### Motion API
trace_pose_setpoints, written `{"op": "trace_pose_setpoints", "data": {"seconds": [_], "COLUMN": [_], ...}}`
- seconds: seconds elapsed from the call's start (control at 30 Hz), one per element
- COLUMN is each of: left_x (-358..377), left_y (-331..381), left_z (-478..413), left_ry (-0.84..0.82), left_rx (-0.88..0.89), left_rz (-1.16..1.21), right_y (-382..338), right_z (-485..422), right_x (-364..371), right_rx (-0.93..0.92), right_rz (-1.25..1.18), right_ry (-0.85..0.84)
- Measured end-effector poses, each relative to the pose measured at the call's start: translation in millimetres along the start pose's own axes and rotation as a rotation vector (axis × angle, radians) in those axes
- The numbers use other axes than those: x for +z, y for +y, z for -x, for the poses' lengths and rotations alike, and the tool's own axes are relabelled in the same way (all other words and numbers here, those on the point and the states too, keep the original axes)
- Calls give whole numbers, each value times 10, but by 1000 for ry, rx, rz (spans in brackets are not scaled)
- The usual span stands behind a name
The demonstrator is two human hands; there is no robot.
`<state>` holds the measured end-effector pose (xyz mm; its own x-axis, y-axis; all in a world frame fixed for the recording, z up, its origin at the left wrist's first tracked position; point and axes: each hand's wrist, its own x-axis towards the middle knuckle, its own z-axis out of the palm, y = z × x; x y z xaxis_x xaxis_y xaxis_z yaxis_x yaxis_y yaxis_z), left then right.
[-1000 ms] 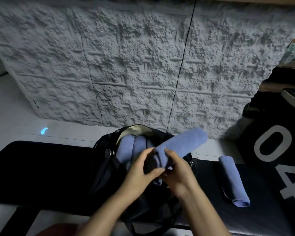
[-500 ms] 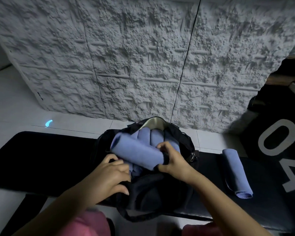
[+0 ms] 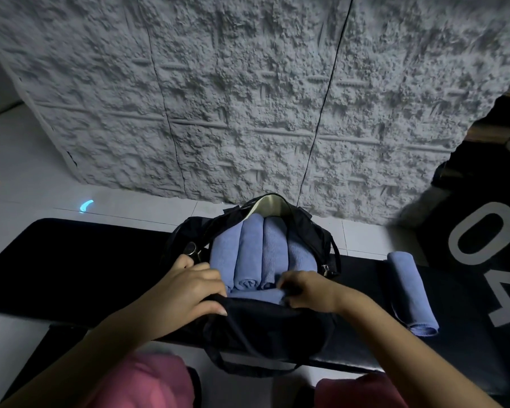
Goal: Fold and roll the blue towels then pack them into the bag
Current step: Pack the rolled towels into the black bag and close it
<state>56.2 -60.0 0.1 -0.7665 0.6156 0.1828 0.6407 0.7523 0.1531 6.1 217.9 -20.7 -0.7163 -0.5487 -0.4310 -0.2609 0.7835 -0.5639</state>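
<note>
At centre frame the open bag [image 3: 265,328] sits on a bench [image 3: 71,260], with four blue rolls [image 3: 251,248] packed side by side. The left hand [image 3: 189,290] grips the bag's near rim, and the right hand [image 3: 309,293] curls its fingers onto a crosswise roll [image 3: 256,295] at the front. A spare roll [image 3: 409,293] lies at right on the bench.

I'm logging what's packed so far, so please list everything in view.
bag: one, black, open, on the bench
packed towels: four, blue, rolled, side by side in the bag
crosswise towel: one, blue, rolled, across the bag's near end
loose towel: one, blue, rolled, on the bench right of the bag
bench: one, black, padded
marked surface: one, black, white 04, far right
wall: grey, textured, behind
floor: white tiles
knees: two, pink-clad
left hand: grips the bag's near rim
right hand: holds the crosswise towel's end
</note>
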Motion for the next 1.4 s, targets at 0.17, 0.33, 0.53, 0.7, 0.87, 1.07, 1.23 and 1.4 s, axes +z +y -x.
{"op": "trace_pose_setpoints", "data": {"seconds": [0.17, 0.33, 0.53, 0.7, 0.87, 1.07, 1.23, 1.4], "left_x": [13, 25, 60, 40, 267, 569, 611, 651], "left_y": [-20, -22, 149, 359, 691, 784, 817, 799], "left_z": [-14, -22, -201, -405, -725, -849, -883, -930], "left_ry": [1, -15, -137, -245, -325, -354, -335, -345], "left_rx": [8, -12, -122, -268, -320, -389, -421, -428], "left_rz": [-18, -21, -6, -74, 39, 61, 61, 54], "right_y": [-222, -131, -119, 38, 507, 1429, 1827, 1935], "right_z": [130, 368, 371, 484, 537, 680, 700, 686], "right_x": [42, 35, 90, 127, 150, 118, 185, 286], "right_rx": [2, 51, 124, 45, 159, 635, 950, 1023], "right_rz": [512, 485, 574, 478, 338, 72, -124, -290], "right_ry": [249, 140, 19, 164, 528, 783, 796, 756]}}
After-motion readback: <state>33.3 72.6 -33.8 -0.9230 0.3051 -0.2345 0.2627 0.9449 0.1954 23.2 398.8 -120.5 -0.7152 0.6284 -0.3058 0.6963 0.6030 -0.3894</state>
